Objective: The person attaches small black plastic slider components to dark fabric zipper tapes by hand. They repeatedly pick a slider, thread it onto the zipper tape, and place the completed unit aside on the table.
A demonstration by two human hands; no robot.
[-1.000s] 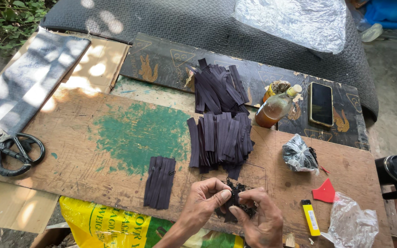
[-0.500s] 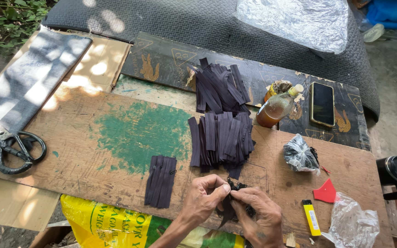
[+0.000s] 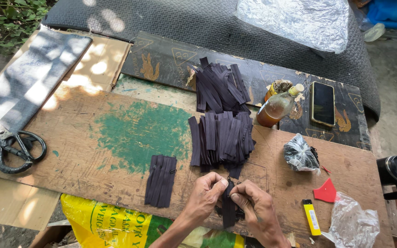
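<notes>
We hold one dark purple zipper strip upright between our left hand and right hand, both pinching its top end (the slider is too small to see). We judge it best to keep the strip taut. At twelve o'clock lies a pile of similar strips, at nine a small finished stack, on a worn wooden board with green paint. At three lies a yellow lighter.

Worn wooden board, dark strip piles, scissors, bottle, yellow lighter
</notes>
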